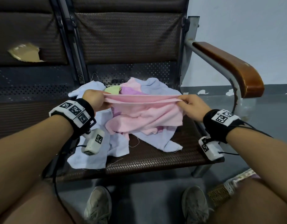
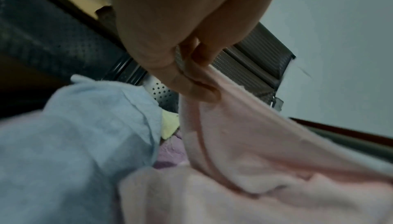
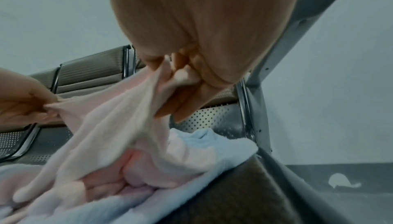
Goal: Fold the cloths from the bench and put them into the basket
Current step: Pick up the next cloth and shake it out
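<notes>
Both hands, left hand [image 1: 95, 101] and right hand [image 1: 193, 107], pinch the pink cloth [image 1: 146, 115] stretched between them.

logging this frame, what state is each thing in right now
pink terry cloth: top edge stretched taut between both hands, rest draped on the pile
left hand: pinches one end of the edge
right hand: pinches the other end
pale blue cloths: crumpled, unfolded on the brown woven bench seat
woven basket: on the floor, mostly hidden

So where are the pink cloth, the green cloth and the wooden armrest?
pink cloth [image 1: 147, 115]: head view, its hanging middle.
green cloth [image 1: 112, 89]: head view, the patch peeking from the pile.
wooden armrest [image 1: 233, 65]: head view, its top surface.
</notes>
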Tool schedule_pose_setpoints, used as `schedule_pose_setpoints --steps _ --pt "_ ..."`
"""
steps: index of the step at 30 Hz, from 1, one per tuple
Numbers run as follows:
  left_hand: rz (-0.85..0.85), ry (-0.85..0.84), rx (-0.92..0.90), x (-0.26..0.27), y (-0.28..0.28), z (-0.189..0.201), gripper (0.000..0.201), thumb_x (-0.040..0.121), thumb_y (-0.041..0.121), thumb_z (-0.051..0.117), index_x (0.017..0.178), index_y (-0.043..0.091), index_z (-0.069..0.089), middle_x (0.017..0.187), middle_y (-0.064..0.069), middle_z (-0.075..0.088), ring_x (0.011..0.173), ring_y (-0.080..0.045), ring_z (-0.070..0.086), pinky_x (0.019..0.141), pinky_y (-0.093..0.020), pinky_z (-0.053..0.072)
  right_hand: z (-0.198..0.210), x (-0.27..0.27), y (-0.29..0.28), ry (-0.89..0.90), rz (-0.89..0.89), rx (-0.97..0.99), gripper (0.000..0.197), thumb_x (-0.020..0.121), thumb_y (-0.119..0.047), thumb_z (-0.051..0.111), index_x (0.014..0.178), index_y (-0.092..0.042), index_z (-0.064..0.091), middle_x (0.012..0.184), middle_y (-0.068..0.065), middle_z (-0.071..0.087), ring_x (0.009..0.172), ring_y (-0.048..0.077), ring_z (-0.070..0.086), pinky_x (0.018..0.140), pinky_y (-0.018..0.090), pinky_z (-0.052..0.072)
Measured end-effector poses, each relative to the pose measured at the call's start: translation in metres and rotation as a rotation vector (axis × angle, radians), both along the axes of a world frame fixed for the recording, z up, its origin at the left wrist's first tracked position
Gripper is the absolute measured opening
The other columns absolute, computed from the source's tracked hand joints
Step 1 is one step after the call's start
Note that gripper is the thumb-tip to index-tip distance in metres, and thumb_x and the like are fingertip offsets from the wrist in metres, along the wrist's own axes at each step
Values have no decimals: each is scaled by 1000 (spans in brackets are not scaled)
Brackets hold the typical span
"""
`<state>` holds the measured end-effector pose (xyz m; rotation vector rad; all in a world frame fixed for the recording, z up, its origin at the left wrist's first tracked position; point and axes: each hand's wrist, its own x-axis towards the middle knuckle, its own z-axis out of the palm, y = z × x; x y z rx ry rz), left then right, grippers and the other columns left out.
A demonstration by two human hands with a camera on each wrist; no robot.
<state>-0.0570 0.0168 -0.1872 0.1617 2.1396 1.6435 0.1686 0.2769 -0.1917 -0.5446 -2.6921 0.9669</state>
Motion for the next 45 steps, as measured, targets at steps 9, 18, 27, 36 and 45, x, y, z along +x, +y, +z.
schedule_pose_setpoints --steps 9,18,27,36,45 --pt "-184 625 -314 10 -16 11 38 72 48 83 82 14 68 74 -3 70 71 -21 64 63 -32 48 31 4 3 206 -127 109 29 102 -16 40 129 -17 51 101 -4 63 92 20 57 81 28 38" --pt "-15 742 -47 -6 -21 76 22 87 23 62 91 38 78 85 4 76 80 -19 74 80 -42 62 98 18 9 105 -28 370 36 102 -36 51 67 -28 46 66 -10 49 67 17 48 59 31 27" --pt "112 913 -201 -13 -19 133 23 97 34 55 101 16 70 87 0 65 85 -22 59 81 -34 48 163 17 16 173 -88 225 30 103 -26 43 102 -8 67 108 10 69 100 29 63 87 37 49" --pt "150 656 5 -29 -12 150 48 99 37 40 74 -1 56 67 -7 45 69 -20 43 67 -33 34 187 14 10 352 -240 -217 41 96 -41 59 66 -15 49 66 4 39 62 15 38 61 27 33" --pt "100 176 369 32 35 158 44 99 21 52 60 5 65 57 -3 60 54 -20 50 55 -24 40 184 -11 -27 291 -302 -715 32 94 -24 67 112 2 68 100 12 71 80 19 69 66 29 59"
